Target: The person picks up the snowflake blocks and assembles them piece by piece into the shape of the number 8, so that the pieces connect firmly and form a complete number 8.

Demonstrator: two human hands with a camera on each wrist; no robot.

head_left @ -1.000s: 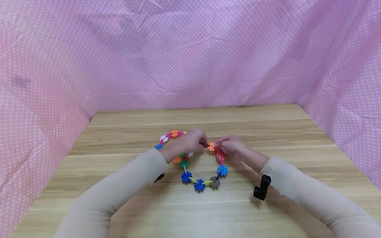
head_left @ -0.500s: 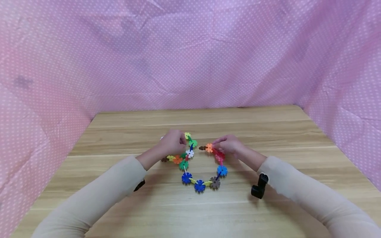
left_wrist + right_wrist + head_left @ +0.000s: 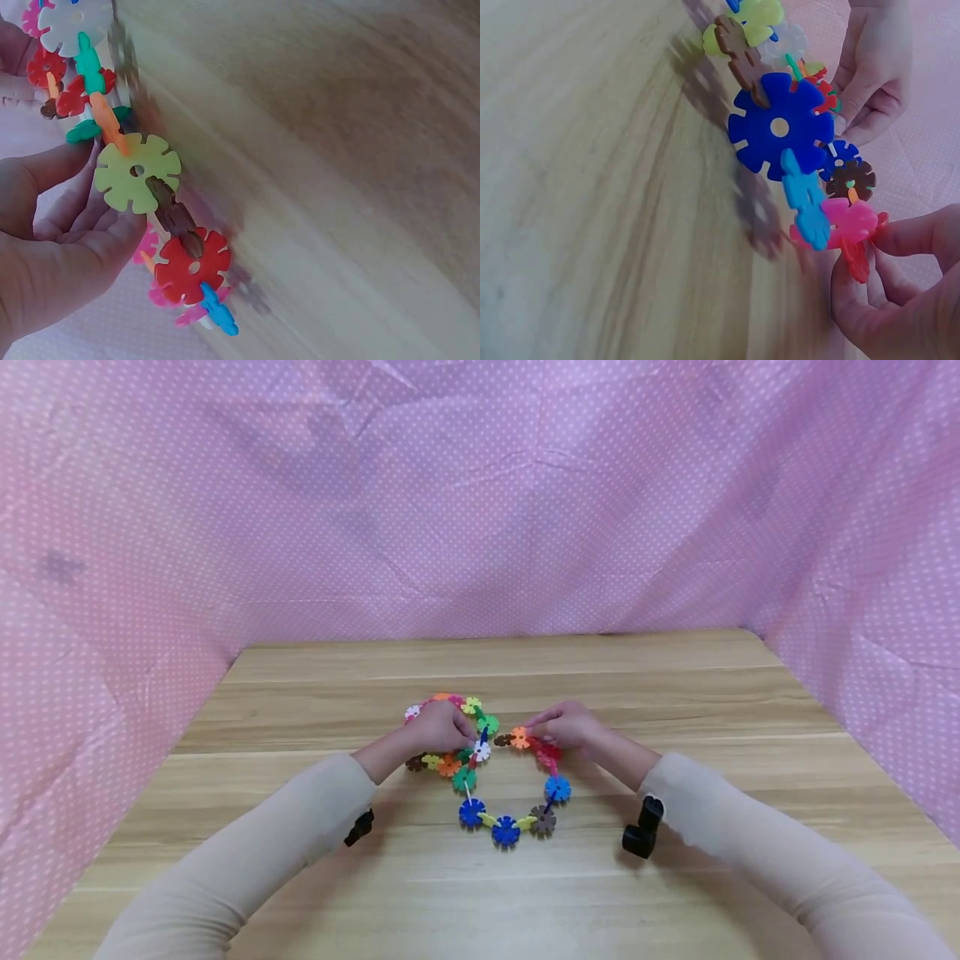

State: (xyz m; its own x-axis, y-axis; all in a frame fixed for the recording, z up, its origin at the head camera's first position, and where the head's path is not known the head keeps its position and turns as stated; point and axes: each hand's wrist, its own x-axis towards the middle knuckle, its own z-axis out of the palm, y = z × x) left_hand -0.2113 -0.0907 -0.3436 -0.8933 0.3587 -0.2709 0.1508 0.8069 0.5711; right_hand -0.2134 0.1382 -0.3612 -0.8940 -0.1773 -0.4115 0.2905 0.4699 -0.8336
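Mid-counter [image 3: 675, 693]: snowflake-disc chain [image 3: 504, 828] lies in open loop. Left hand [image 3: 438, 728] pinches one loose end, right hand [image 3: 570, 728] pinches orange-disc end [image 3: 519, 737]; ends near, apart, facing for joining.

Head view: bright, even, diffuse light w/ a pink cast from the dotted cloth [image 3: 480, 510]; no glare. Shadows soft & faint, mostly under the sleeves on the wooden table [image 3: 675, 693]. Wide-angle lens bends the table edges & cloth walls outward toward the corners; centre reasonably sharp, small details soft. Left wrist view: table grain streaked w/ motion blur, chain of snowflake discs [image 3: 142, 180] fairly crisp, its shadow smeared on the wood. Right wrist view: same streaking on the wood, blue disc [image 3: 780, 127] sharp, blurry dark shadow beside it, pink background washed out.
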